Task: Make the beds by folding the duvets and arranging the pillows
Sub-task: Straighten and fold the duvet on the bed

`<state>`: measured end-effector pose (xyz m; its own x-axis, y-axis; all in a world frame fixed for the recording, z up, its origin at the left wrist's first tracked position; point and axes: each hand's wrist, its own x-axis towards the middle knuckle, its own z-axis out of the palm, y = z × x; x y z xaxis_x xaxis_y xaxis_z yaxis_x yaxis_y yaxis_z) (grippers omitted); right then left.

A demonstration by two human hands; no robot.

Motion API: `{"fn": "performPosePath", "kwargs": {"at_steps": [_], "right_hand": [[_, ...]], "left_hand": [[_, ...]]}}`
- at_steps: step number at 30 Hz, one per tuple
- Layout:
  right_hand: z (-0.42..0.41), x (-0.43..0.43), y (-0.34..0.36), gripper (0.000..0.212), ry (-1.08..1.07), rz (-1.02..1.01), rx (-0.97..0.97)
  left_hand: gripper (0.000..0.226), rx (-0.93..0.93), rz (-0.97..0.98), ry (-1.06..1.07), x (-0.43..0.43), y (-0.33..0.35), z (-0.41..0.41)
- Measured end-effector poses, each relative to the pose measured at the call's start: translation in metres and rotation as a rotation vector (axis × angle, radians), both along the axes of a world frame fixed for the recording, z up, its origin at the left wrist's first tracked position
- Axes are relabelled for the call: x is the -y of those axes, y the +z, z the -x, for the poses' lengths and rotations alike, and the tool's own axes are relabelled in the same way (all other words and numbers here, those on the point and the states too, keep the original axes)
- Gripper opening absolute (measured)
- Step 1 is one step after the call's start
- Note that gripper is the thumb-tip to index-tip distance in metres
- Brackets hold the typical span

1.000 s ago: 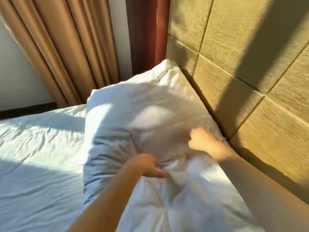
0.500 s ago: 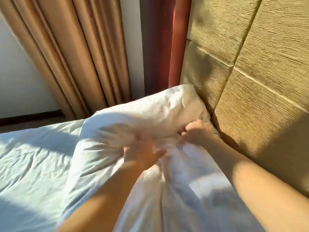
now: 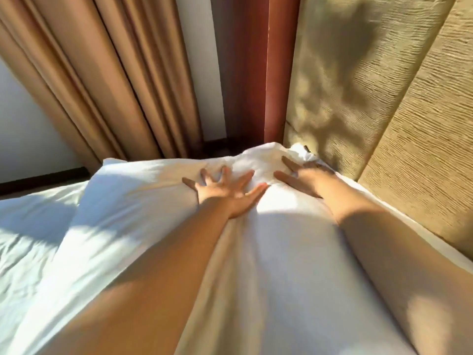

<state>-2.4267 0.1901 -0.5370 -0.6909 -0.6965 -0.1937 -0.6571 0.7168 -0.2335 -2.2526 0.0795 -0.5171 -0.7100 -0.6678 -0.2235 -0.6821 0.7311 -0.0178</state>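
no readable text or labels

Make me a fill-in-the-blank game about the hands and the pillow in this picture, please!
1. The pillow is ____ in colour.
2. The number of hands pressing flat on the pillow is ____.
3. Of the left hand and the right hand, the one nearer the padded headboard is the ____ one.

Missing words: white; two; right.
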Motion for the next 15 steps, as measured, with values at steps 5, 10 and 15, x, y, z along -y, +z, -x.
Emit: {"fn": "performPosePath", "kwargs": {"at_steps": [5, 10, 15], "right_hand": [[-0.01, -0.001, -0.004, 0.06, 0.073, -0.1, 0.211], [-0.047, -0.012, 0.038, 0.07, 0.019, -0.026, 0.081], [-0.083, -0.033, 0.038, 0.078, 0.061, -0.112, 0.054]], "left_hand": [[0.067, 0.021, -0.105, 0.006, 0.007, -0.018, 0.005], [0.062, -0.004, -0.203, -0.007, -0.004, 0.019, -0.008], [0.09, -0.178, 0.277, 0.147, -0.005, 0.033, -0.118]]}}
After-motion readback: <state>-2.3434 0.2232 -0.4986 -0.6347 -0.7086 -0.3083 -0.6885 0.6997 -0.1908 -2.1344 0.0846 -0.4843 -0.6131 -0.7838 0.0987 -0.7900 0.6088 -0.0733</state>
